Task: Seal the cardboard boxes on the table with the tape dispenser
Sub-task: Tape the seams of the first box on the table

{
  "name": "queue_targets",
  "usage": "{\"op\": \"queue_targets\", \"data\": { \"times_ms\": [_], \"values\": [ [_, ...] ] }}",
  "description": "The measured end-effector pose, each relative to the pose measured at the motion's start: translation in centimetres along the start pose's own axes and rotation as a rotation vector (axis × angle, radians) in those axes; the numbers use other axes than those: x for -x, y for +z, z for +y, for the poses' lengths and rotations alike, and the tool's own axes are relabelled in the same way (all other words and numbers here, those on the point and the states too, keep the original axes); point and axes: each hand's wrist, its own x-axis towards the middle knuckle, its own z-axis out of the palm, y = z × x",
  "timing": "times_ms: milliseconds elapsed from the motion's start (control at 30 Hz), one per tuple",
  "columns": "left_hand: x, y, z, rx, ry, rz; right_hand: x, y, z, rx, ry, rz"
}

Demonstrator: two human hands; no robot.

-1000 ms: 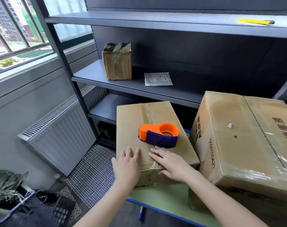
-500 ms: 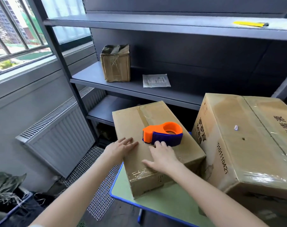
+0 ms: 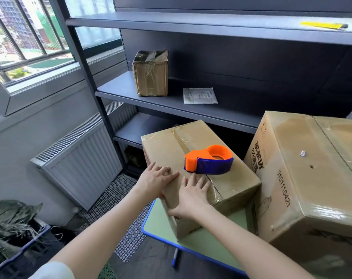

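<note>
Two hands flat on the small box, tape dispenser waiting just ahead.
Left hand and right hand both press down with straight fingers, gripping nothing, and the right thumb hooks the near edge. The small box sits on the green table; its near seam looks wrinkled. The tape dispenser rests on the lid, just beyond the fingertips. Best play: keep the left hand pinning the flaps, lift the dispenser with the right, start the tape on the near face and pull straight along the seam. The big box stands just to the right.
</note>
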Motion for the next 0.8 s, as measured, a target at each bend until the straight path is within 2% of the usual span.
{"op": "queue_targets", "data": {
  "times_ms": [167, 300, 367, 500, 633, 733, 800],
  "values": [
    [0.8, 0.0, 2.2, 0.052, 0.004, 0.153, 0.8, -0.6, 4.4, 0.039, -0.159, -0.043],
    [0.8, 0.3, 5.0, 0.092, 0.029, 0.131, 1.2, -1.2, 8.8, 0.021, -0.24, -0.139],
    [0.6, 0.2, 5.5, 0.156, 0.067, 0.186, 1.2, -1.7, 10.7, 0.015, -0.234, -0.209],
    [0.0, 0.0, 4.9, 0.21, 0.078, 0.167, 0.8, -2.5, 12.1, 0.059, -0.14, -0.314],
    [-0.7, -0.3, 3.4, 0.201, -0.056, 0.03, 0.9, -2.8, 10.3, 0.03, -0.094, -0.215],
    [-1.3, -0.6, 3.3, 0.168, -0.055, -0.03, 0.7, -2.8, 9.0, 0.074, -0.109, -0.048],
    [-1.3, -0.6, 3.4, 0.14, -0.051, -0.025, 0.3, -2.8, 9.2, 0.124, -0.145, -0.003]
  ]
}}
